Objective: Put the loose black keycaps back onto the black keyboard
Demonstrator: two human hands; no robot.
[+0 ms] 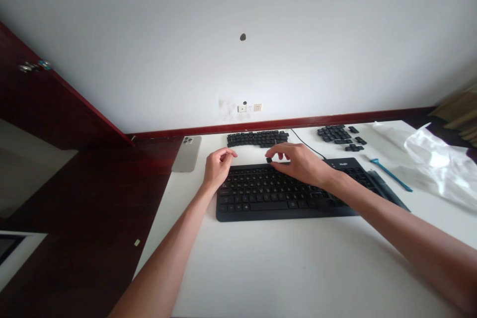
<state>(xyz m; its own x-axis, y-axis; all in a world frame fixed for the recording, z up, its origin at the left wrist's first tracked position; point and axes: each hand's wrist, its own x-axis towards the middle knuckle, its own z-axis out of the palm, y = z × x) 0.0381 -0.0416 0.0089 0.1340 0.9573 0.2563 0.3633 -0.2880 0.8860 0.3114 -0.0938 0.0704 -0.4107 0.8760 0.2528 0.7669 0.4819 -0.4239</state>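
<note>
Near mid-frame, the right hand (298,161) pinches a keycap (269,160) over the keyboard (279,194)'s top row. The left hand (218,166) is loosely curled, empty. Seating seems in hand; next calls for pressing it squarely.

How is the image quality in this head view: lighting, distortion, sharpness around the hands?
Head view: soft, even light, faint shadows under the forearms on the white table; wide-angle bending curves the baseboard and stretches the arms; right hand pinching a keycap looks slightly soft; keyboard legends are too small to read.
</note>
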